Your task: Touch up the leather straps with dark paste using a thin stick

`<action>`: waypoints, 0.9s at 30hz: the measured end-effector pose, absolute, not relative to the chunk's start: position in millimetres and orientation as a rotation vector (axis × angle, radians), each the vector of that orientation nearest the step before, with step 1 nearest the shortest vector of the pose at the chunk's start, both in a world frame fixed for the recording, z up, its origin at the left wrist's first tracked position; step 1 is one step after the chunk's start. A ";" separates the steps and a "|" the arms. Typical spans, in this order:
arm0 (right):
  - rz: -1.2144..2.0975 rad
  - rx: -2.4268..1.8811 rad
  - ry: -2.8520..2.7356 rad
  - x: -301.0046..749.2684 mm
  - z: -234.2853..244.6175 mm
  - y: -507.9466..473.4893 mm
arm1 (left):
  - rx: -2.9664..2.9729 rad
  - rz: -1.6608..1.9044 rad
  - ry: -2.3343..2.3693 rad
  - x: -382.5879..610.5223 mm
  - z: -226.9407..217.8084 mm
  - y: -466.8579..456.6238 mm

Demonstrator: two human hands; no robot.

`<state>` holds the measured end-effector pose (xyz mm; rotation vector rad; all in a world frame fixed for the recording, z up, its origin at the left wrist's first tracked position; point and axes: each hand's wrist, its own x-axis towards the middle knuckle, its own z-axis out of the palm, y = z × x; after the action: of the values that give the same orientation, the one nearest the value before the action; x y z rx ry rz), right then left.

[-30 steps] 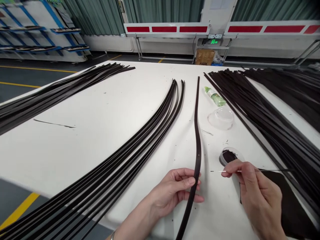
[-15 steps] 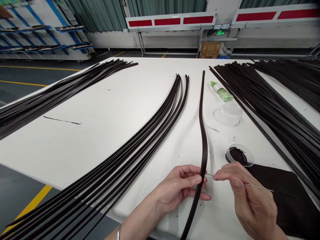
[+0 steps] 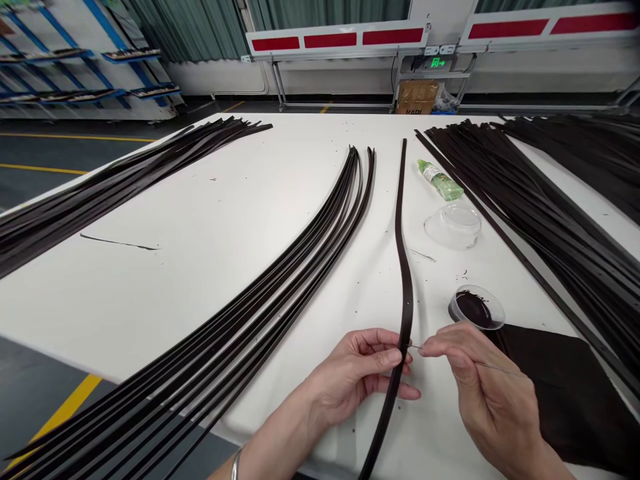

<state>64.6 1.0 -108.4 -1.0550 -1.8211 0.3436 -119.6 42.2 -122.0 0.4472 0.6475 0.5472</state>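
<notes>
A left hand (image 3: 355, 375) clamps a dark strap (image 3: 405, 293) between thumb and fingers on a white bench (image 3: 210, 280), while the right hand (image 3: 493, 393) pinches a thin needle (image 3: 500, 367), its tip at the strap's edge, near a small pot of dark paste (image 3: 475, 308) and a dark cloth (image 3: 565, 393).

The left hand (image 3: 357, 373) and right hand (image 3: 487, 393) are bare, with slim fingers and short, neatly trimmed nails. A thin silver bangle (image 3: 235, 465) circles the left wrist, a plain, narrow band with a soft shine. The left forearm (image 3: 270, 450) and right forearm (image 3: 535, 453) run bare to the bottom edge of the view.
</notes>
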 end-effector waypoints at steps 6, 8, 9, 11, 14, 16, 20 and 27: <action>0.346 -1.086 -1.817 63.3 -108.8 -0.9 | 0.445 0.550 0.664 -118.7 -121.2 42.5; 0.357 -1.099 -1.809 62.9 -108.8 -1.3 | 0.443 0.549 0.669 -118.9 -121.0 42.6; 0.368 -1.099 -1.810 62.7 -108.9 -1.4 | 0.443 0.547 0.669 -119.0 -121.0 42.6; 0.376 -1.093 -1.812 62.3 -109.2 -1.6 | 0.442 0.545 0.667 -119.2 -120.7 42.6; 0.371 -1.093 -1.801 61.8 -109.0 -1.4 | 0.440 0.547 0.671 -119.3 -120.0 42.5; 0.395 -1.092 -1.803 62.0 -108.4 -1.5 | 0.445 0.545 0.666 -119.2 -119.8 42.4; 0.406 -1.141 -1.798 64.2 -110.1 -4.9 | 0.445 0.551 0.648 -119.4 -121.1 42.4; 0.518 -1.408 -1.290 62.2 -118.2 -12.3 | 0.433 0.571 0.648 -120.1 -123.6 41.7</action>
<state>62.2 -12.3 -118.2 -1.4083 -1.2900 0.5180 -120.1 41.7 -123.6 0.4329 0.6484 0.5706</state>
